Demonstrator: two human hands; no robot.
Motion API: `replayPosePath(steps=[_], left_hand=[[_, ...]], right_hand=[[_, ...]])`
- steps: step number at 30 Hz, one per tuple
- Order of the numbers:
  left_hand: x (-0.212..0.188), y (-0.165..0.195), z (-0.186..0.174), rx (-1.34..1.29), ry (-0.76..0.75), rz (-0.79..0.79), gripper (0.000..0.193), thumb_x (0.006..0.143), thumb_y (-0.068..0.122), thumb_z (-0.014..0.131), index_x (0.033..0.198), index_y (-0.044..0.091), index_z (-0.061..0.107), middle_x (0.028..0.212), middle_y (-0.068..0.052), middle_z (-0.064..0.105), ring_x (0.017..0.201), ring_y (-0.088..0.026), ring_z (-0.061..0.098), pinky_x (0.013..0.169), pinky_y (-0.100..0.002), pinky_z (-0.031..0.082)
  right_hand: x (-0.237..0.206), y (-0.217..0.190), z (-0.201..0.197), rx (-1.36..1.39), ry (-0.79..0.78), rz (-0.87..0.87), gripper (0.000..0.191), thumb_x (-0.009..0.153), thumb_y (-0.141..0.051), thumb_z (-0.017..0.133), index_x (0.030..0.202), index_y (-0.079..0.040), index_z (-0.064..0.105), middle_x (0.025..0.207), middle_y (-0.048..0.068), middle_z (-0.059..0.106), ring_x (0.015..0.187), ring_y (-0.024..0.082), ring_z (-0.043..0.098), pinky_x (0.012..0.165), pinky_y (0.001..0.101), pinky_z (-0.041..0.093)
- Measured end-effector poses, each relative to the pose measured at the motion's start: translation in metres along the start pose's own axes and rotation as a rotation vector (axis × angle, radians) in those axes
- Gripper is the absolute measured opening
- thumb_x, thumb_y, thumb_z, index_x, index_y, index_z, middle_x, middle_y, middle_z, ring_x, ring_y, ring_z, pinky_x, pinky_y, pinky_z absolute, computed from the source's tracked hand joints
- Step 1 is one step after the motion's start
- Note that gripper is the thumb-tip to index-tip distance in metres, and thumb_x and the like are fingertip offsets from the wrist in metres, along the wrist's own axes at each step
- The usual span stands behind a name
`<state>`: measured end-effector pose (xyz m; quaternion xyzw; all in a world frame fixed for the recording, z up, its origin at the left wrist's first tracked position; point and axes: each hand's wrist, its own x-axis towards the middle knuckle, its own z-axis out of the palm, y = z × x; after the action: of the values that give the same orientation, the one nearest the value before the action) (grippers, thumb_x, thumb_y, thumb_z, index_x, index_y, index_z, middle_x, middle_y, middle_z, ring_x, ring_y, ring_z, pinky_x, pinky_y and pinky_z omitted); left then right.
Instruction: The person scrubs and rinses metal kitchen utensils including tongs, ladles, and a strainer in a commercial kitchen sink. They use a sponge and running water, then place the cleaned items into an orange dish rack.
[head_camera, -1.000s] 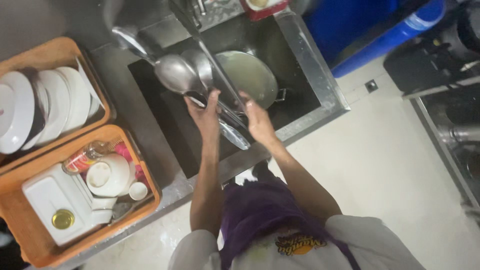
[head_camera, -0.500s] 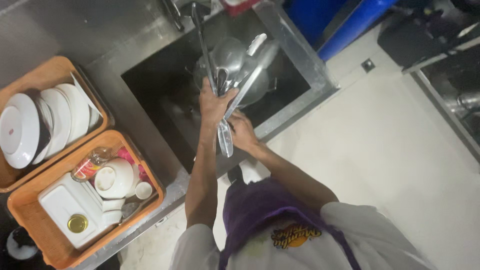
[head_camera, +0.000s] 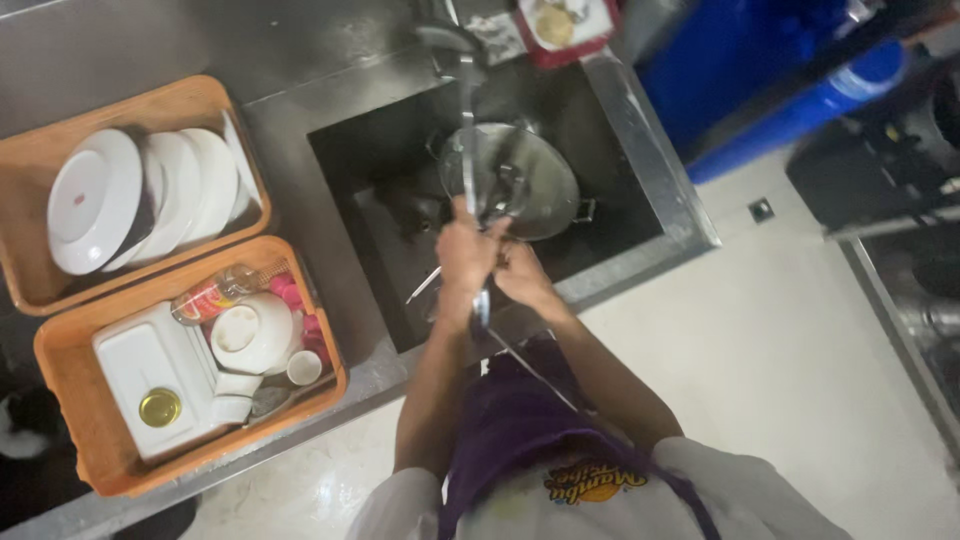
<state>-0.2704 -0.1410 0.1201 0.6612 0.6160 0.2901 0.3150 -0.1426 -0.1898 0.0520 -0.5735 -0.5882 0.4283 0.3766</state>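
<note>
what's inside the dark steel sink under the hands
A round metal pan lies in the steel sink, with long metal utensils over it. Hands cover the utensils' grips; the sink floor is too dark.

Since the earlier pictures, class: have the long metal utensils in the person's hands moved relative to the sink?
Yes. The metal utensils lay slanted across the sink earlier; now they stand nearly upright, gripped by the left hand and right hand over the round pan.

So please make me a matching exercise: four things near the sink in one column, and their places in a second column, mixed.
Things:
1. white plates
2. white teapot
3. metal pan
4. long metal utensils

Places:
a. in the sink
b. held in both hands
c. upper orange crate
d. lower orange crate

Pairs: 1-c, 2-d, 3-a, 4-b
</note>
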Motion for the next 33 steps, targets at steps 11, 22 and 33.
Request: replayPosePath(steps=[11, 22, 33], left_hand=[[0.035, -0.063, -0.092, -0.809, 0.737, -0.361, 0.04, 0.093, 0.009, 0.075, 0.13, 0.004, 0.059, 0.094, -0.008, 0.063, 0.055, -0.008, 0.046, 0.044, -0.024, 0.032], [0.034, -0.051, -0.105, -0.856, 0.993, -0.325, 0.02, 0.109, 0.022, 0.06, 0.105, 0.003, 0.061, 0.082, -0.007, 0.062, 0.052, -0.009, 0.051, 0.043, -0.023, 0.038], [0.063, -0.07, -0.096, -0.906, 0.937, -0.381, 0.018, 0.105, 0.023, 0.062, 0.116, 0.009, 0.06, 0.079, -0.002, 0.059, 0.047, -0.006, 0.046, 0.037, -0.021, 0.035]], right_hand=[[0.273, 0.06, -0.059, -0.721, 0.195, -0.167, 0.082, 0.097, -0.048, 0.063, 0.153, 0.005, 0.037, 0.155, 0.029, 0.041, 0.141, 0.044, 0.038, 0.114, 0.0561, 0.031], [0.346, 0.067, -0.014, 0.431, -0.32, 0.112, 0.031, 0.092, -0.018, 0.07, 0.116, 0.001, 0.065, 0.107, 0.02, 0.068, 0.099, 0.035, 0.069, 0.085, 0.0463, 0.057], [0.373, 0.039, -0.058, 0.135, -0.794, 0.141, 0.016, 0.085, -0.005, 0.076, 0.099, 0.0, 0.073, 0.088, 0.013, 0.076, 0.08, 0.023, 0.077, 0.073, 0.0392, 0.066]])
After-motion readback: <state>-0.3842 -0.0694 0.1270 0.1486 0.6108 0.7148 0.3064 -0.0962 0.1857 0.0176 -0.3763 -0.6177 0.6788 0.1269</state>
